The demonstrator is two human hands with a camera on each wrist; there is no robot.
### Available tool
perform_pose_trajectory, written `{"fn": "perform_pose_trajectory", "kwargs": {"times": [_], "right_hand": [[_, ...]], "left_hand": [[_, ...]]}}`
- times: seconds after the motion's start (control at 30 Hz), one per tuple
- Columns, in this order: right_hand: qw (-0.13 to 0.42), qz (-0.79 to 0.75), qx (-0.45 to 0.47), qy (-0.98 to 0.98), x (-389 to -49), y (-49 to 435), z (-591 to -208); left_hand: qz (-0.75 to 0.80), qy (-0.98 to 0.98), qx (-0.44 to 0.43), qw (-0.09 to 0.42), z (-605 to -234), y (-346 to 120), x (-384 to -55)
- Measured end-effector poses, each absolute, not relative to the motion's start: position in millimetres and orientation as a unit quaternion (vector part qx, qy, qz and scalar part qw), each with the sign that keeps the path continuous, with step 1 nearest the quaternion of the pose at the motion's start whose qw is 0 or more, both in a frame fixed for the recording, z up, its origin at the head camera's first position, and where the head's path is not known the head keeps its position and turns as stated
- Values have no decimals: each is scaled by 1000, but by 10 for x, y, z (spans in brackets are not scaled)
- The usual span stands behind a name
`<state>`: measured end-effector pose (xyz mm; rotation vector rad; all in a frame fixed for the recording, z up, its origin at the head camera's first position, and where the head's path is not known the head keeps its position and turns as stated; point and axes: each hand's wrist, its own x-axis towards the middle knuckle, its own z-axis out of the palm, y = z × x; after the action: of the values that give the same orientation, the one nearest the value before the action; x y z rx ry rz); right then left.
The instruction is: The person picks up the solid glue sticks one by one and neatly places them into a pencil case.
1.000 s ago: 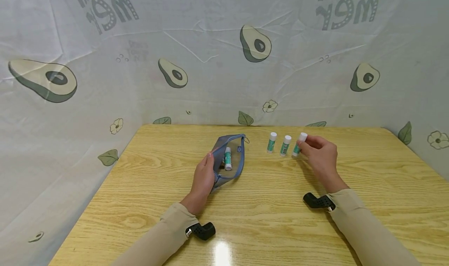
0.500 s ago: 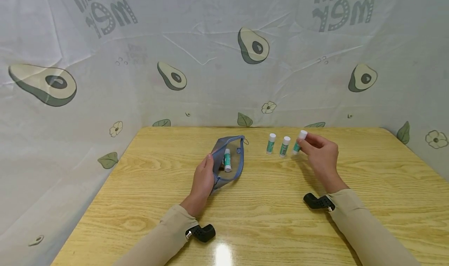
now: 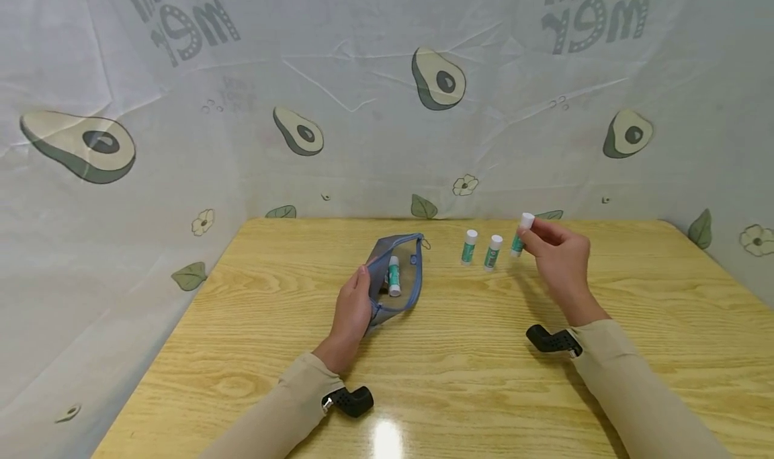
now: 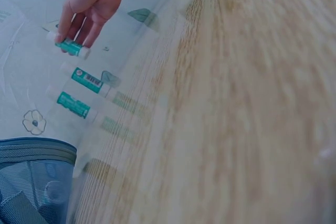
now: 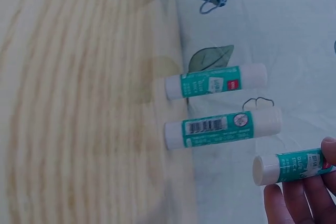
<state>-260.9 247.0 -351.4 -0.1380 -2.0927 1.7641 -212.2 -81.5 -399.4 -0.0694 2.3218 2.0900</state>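
My right hand [image 3: 562, 257] pinches a white-capped glue stick [image 5: 299, 165] with a green label and holds it upright, lifted off the table. Two more glue sticks stand upright to its left, one [image 3: 492, 253] nearer the hand and one [image 3: 469, 247] farther left. My left hand [image 3: 352, 304] grips the side of a blue-grey zip pouch [image 3: 417, 281], whose mouth gapes toward the right. Inside the pouch lies a glue stick [image 3: 394, 276], with something dark beside it, partly hidden. The left wrist view shows the pouch's mesh wall [image 4: 37, 182] up close.
The wooden table [image 3: 459, 365] runs back to a hanging cloth [image 3: 363, 143] printed with avocados and leaves. A black camera mount sits on each sleeve, the left one [image 3: 351, 401] and the right one [image 3: 550, 340].
My right hand has raised its glue stick off the table, up and slightly to the right. The left hand and pouch have stayed in place, as have the two standing glue sticks.
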Motion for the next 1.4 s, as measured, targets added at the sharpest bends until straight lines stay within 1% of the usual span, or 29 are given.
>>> {"fn": "perform_pose_trajectory", "kwargs": {"times": [0.23,0.47,0.7,0.9,1.07,1.4], "right_hand": [[194,670,-36,-716,-2673,2415,-3435],[217,678,-33,-702,-2733,2341,-3281],[218,705,-11,-674,-2793,2194,-3099],[232,718,-2,-656,-2814,2088,-3006],[235,703,-3,-671,-2826,2053,-2988],[242,655,-25,-715,-2792,2097,-3040]], "left_hand": [[661,750,-29,4,-3966,-841,-2120],[669,743,-16,5,-3983,-850,-2118],[670,742,-35,8,-3993,-842,-2109],[671,740,-37,10,-3993,-849,-2112],[667,745,-32,-2,-3997,-859,-2123],[670,742,-14,-7,-4012,-819,-2145]]}}
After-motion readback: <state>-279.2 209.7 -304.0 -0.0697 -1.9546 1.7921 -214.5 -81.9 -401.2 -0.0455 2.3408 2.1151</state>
